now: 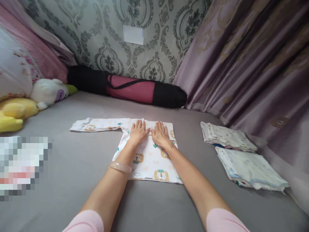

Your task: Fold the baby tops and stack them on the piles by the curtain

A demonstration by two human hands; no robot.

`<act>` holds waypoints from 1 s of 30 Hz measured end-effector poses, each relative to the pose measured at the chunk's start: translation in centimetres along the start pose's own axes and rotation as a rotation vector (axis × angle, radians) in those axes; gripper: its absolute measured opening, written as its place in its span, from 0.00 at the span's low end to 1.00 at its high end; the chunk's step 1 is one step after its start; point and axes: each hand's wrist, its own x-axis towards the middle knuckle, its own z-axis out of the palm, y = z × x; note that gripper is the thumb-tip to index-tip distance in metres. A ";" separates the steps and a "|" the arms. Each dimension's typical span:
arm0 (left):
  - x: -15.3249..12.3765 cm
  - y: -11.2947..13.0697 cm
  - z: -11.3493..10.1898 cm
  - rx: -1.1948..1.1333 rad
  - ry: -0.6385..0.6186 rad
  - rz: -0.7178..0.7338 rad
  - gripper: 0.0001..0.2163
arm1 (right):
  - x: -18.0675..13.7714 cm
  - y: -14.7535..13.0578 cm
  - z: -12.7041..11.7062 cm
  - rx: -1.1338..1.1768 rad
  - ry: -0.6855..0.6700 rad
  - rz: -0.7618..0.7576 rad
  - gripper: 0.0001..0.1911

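A small white long-sleeved shirt (151,164) printed with orange lions and green leaves lies flat on the grey sheet. Its left-hand sleeve (103,125) stretches out to the side, while on the right side no sleeve sticks out past the body. My left hand (139,132) rests palm down on the upper part of the shirt, fingers extended. Beside it, my right hand (160,133) also presses flat on the cloth, its fingers pointing away from me. Neither hand grips the fabric.
Two stacks of folded cloth, a farther one (228,137) and a nearer one (251,167), lie at the right near the curtain (217,54). A black and maroon long bag (130,88) lies along the wall. Plush toys (48,91) and a blurred item (21,164) are at the left.
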 end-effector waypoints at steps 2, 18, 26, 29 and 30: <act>-0.1 0.1 -0.2 0.018 -0.012 -0.028 0.30 | 0.0 0.5 0.0 -0.010 0.015 0.083 0.36; -0.5 -1.1 -0.2 0.069 0.071 -0.015 0.29 | -0.3 4.3 -0.8 -0.020 0.018 0.162 0.33; -0.6 -1.3 0.0 0.116 0.071 0.039 0.30 | -0.5 4.2 -1.0 -0.057 0.002 0.156 0.33; -1.1 -2.1 -0.5 0.141 -0.014 0.099 0.31 | -0.6 4.0 -1.1 -0.051 0.008 0.161 0.33; -1.4 -2.5 -0.9 0.148 -0.041 0.127 0.31 | -0.6 3.9 -1.1 -0.048 0.014 0.163 0.33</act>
